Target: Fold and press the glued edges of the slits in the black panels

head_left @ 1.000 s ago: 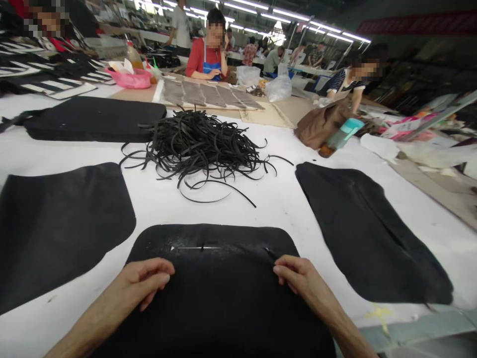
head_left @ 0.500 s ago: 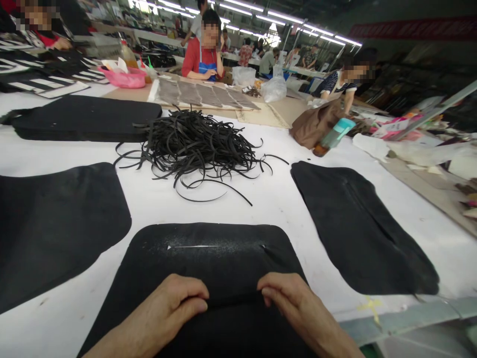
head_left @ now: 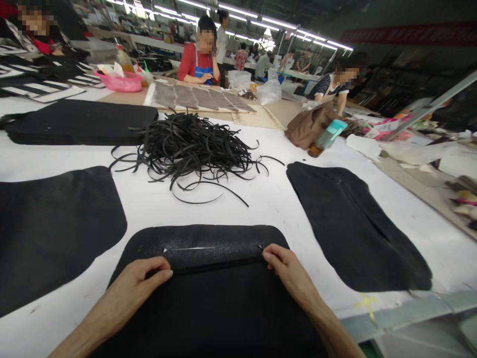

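Note:
A black panel [head_left: 216,308] lies at the front centre, with a thin white slit [head_left: 190,248] and pale dusty marks near its far edge. Just below the slit runs a dark strip or folded edge [head_left: 219,265]. My left hand [head_left: 151,276] pinches this strip at its left end. At the right end, my right hand [head_left: 276,258] pinches it close to the slit's right tip. Whether the strip is a separate piece or a fold of the panel cannot be made out.
Black panels lie at the left [head_left: 55,233] and right [head_left: 354,223]. Beyond are a heap of black strips [head_left: 194,146], a black stack [head_left: 82,122], a teal-capped bottle [head_left: 328,138], a brown bag [head_left: 307,124] and a pink basket [head_left: 121,82]. Several people work behind.
Both hands have moved away from me, toward the slit, and my left hand also went left, so they are farther apart. The dark edge between them now lies closer to the slit.

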Demonstrator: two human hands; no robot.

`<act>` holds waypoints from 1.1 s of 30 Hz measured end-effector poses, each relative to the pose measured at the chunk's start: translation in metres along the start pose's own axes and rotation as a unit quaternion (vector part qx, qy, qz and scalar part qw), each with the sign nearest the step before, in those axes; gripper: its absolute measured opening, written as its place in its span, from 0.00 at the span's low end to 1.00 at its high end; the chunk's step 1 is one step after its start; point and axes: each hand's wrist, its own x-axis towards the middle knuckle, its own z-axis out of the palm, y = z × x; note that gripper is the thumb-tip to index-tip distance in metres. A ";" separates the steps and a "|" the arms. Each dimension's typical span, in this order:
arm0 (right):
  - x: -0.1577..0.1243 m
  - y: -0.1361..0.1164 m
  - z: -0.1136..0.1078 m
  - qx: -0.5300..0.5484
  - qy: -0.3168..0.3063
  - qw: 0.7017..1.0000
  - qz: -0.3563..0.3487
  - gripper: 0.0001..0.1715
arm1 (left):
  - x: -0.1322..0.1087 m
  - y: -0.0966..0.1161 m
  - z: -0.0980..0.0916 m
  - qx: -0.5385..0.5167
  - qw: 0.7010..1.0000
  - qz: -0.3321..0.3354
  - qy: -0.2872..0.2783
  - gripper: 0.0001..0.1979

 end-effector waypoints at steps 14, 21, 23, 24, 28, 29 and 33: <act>0.006 -0.004 -0.019 -0.141 0.098 0.985 0.000 0.12 | -0.003 -0.002 0.007 0.155 0.976 0.144 -0.048 0.14; 0.047 -0.012 -0.015 -0.324 0.071 0.924 -0.190 0.15 | -0.017 0.069 0.024 0.138 0.909 0.321 -0.227 0.04; 0.054 -0.012 -0.014 -0.350 0.053 0.918 -0.178 0.14 | -0.007 0.082 0.049 0.143 0.893 0.369 -0.216 0.03; 0.056 -0.012 -0.014 -0.356 0.049 0.918 -0.170 0.13 | 0.001 0.084 0.063 0.144 0.888 0.390 -0.196 0.03; 0.061 -0.012 -0.018 -0.323 0.016 0.935 -0.145 0.03 | 0.037 0.074 0.106 0.150 0.866 0.456 -0.138 0.06; 0.062 -0.011 -0.019 -0.304 0.006 0.942 -0.143 0.04 | 0.043 0.069 0.113 0.155 0.863 0.463 -0.128 0.07; 0.064 -0.008 -0.024 -0.222 0.012 0.958 -0.180 0.06 | 0.050 0.056 0.125 0.184 0.849 0.483 -0.111 0.08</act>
